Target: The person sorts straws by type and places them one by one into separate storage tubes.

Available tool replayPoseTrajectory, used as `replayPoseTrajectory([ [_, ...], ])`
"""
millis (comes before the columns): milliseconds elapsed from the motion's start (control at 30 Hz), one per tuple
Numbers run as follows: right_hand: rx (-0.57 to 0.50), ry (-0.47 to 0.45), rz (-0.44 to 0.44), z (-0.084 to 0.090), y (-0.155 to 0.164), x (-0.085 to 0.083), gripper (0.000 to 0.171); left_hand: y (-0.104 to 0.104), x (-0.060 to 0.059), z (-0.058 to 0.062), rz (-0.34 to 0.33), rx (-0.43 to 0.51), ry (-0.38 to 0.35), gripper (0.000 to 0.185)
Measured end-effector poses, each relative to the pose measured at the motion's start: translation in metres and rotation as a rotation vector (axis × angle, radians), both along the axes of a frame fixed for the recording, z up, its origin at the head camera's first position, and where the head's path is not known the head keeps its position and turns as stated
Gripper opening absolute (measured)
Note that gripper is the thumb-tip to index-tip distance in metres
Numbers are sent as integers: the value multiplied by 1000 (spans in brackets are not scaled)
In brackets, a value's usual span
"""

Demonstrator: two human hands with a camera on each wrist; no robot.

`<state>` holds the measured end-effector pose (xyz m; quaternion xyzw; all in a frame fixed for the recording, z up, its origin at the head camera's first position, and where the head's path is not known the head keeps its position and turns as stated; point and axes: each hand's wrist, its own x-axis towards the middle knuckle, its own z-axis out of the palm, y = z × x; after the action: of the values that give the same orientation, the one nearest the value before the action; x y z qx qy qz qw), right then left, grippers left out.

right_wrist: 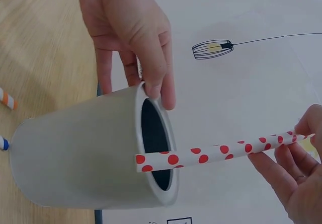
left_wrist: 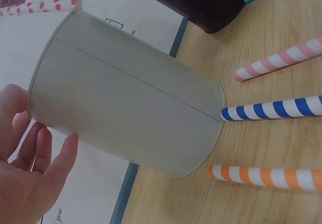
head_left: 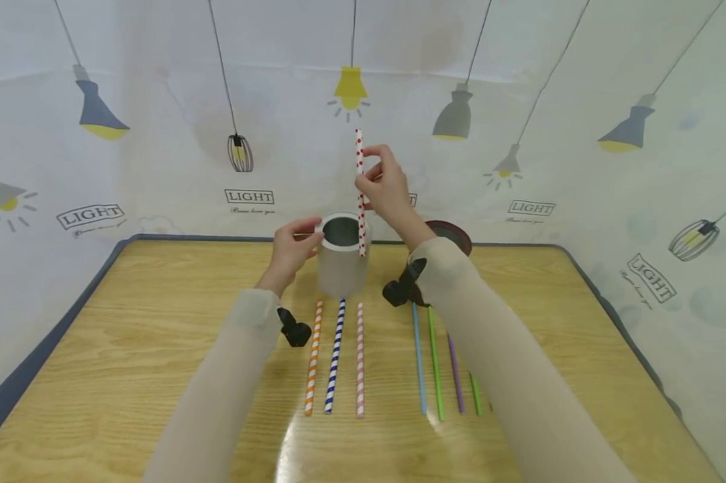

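Observation:
My right hand (head_left: 387, 184) pinches a white paper straw with red dots (head_left: 359, 151) between thumb and fingers, holding it upright. The straw's lower end overlaps the right side of the rim of a light grey can (head_left: 341, 268), as the head view shows. In the right wrist view that end crosses in front of the can's dark opening (right_wrist: 153, 128). My left hand (head_left: 292, 251) holds the can by the left of its rim, and other fingers (left_wrist: 64, 158) lie along its side. The can stands upright on the table.
In front of the can lie striped straws: orange (head_left: 313, 359), dark blue (head_left: 335, 359) and pink (head_left: 359, 362). Farther right are plain straws, among them blue (head_left: 419, 362), green (head_left: 436, 369) and purple (head_left: 456, 376). A dark can (left_wrist: 201, 2) stands behind my right wrist, partly hidden. A printed wall covering rises behind the table.

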<state>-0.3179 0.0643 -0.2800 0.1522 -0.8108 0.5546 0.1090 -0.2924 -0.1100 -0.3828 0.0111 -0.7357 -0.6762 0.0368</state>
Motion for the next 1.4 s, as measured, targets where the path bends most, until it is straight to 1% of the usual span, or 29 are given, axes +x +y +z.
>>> replayPoseTrajectory([
  [167, -12, 33, -23, 8, -5, -8, 40, 0, 0, 0, -2, -2, -3, 35],
  [300, -30, 12, -37, 9, -8, -10, 40, 0, 0, 0, 1, -2, -8, 35],
  [400, -57, -9, -40, 3, -11, -12, 40, 0, 0, 0, 5, -3, -11, 34],
  [500, -71, -23, -43, -7, -12, -14, 41, 0, 0, 0, 7, 1, -12, 34],
  [633, -51, -70, -46, -23, -11, -16, 41, 1, 0, 1, 7, 4, -14, 34],
  [767, -26, -148, -5, -37, -11, -17, 41, 1, 0, 1, 9, -3, -17, 34],
  [967, 17, -231, 108, -50, -13, -16, 41, -1, 0, 1, 10, -7, -28, 34],
  [1133, 83, -266, 167, -56, -11, -15, 38, -1, 0, 2, 4, -9, -34, 34],
  [1400, 246, -275, 203, -55, -17, -17, 33, -1, 1, 3, 12, 0, -23, 35],
])
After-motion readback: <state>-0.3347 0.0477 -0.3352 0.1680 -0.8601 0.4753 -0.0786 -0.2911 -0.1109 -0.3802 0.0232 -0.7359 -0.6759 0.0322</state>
